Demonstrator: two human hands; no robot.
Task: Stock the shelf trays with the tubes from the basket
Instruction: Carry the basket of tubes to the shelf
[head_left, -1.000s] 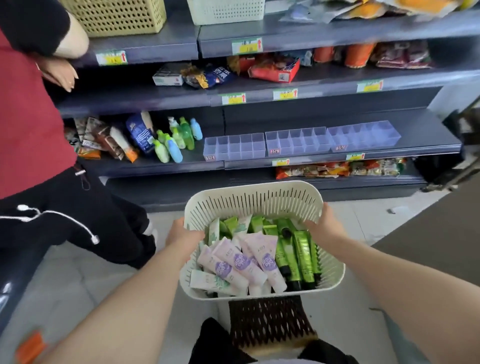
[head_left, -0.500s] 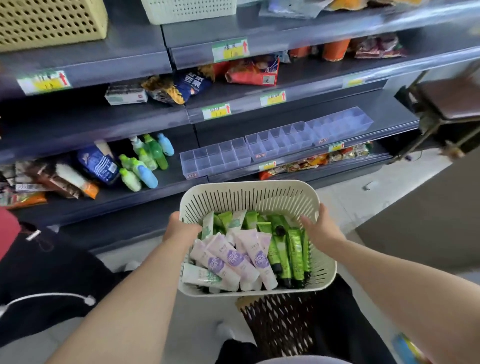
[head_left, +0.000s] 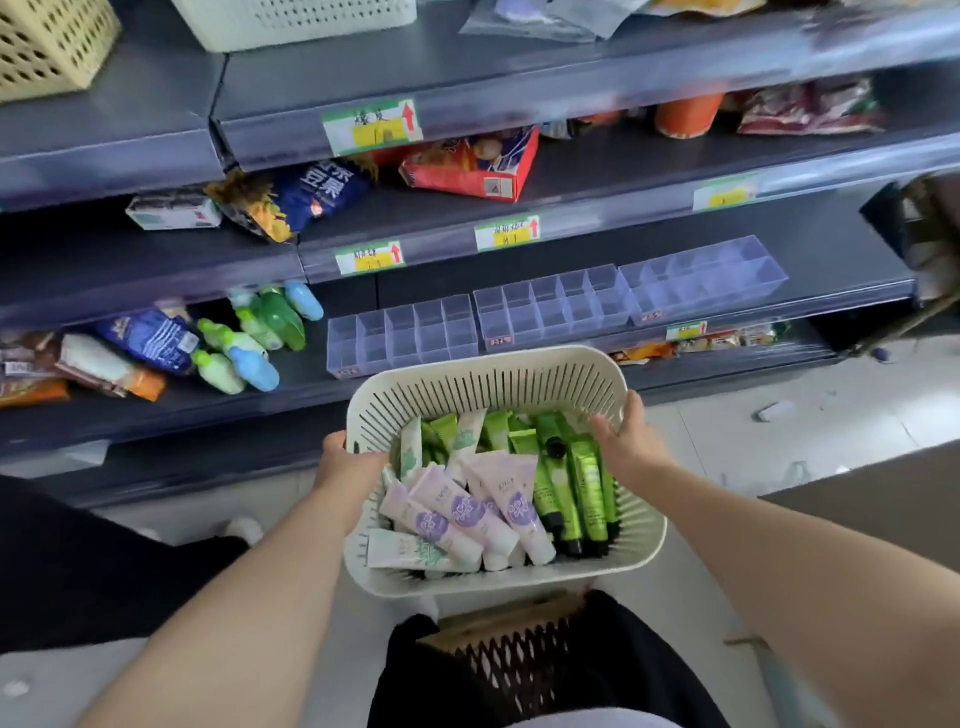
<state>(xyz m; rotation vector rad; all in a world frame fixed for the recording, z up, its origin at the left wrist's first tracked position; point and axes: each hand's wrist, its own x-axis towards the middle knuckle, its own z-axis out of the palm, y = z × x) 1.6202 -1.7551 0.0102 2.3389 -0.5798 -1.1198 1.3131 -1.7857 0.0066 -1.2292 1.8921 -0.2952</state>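
A cream slotted basket (head_left: 488, 374) sits low in the middle of the head view, held up in front of the shelves. My left hand (head_left: 345, 460) grips its left rim and my right hand (head_left: 626, 441) grips its right rim. Inside lie several pale tubes with purple flowers (head_left: 467, 512), bright green tubes (head_left: 584, 483) and mint-printed tubes (head_left: 410, 551). Three clear divided trays stand in a row on the dark shelf just beyond the basket: left tray (head_left: 402, 332), middle tray (head_left: 550, 304), right tray (head_left: 701, 278). All their compartments hold nothing.
Small green and blue bottles (head_left: 249, 343) and snack packets (head_left: 150, 338) lie on the shelf left of the trays. A red box (head_left: 467, 171) and a blue bag (head_left: 311, 195) sit one shelf up. A woven stool (head_left: 514, 654) is below the basket, with dark-clothed legs at left.
The view has closed in on the shelves and swung right, and the trays look larger and nearer. The basket stays between both hands. The person in red has left the view.
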